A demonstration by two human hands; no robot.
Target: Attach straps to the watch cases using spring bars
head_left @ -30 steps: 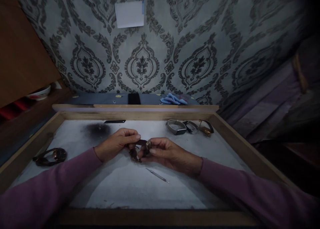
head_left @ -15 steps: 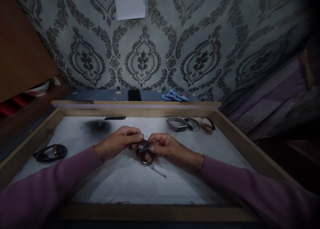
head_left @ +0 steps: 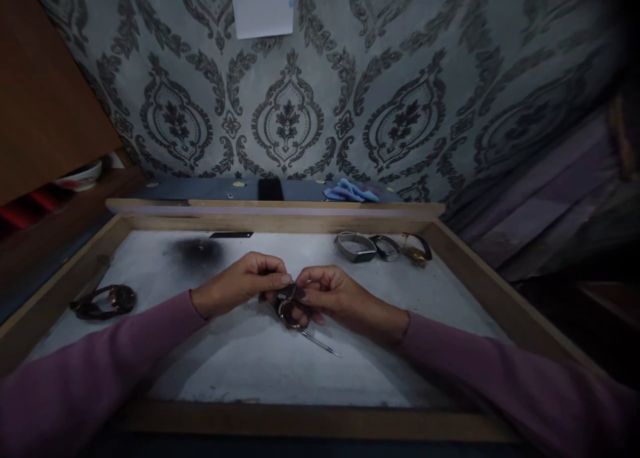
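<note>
Near the middle of the white-bottomed wooden tray, both my hands hold one wristwatch (head_left: 289, 313) with a dark strap and a round, copper-rimmed case. My left hand (head_left: 250, 278) pinches the strap from the left, thumb on top. From the right, my right hand (head_left: 333, 295) grips the strap close to the case, its fingers partly behind the watch. The fingers cover much of the strap. A thin metal tool (head_left: 320, 344), like a small screwdriver, slants down to the right just below the watch; I cannot tell whether it touches it.
Another dark wristwatch (head_left: 113, 301) lies at the tray's left. A grey-banded watch (head_left: 356, 248), a dark-banded one (head_left: 386, 247) and a gold-coloured piece (head_left: 416, 255) sit at the back right. A flat black blade-like strip (head_left: 231, 235) lies along the wooden rim (head_left: 280, 223). Behind are a phone-like black slab (head_left: 270, 189) and blue cloth (head_left: 350, 191).
The strap between my fingers has turned, and the watch case is tilted differently. Both hands keep their grip in nearly the same place. The view has shifted slightly.
</note>
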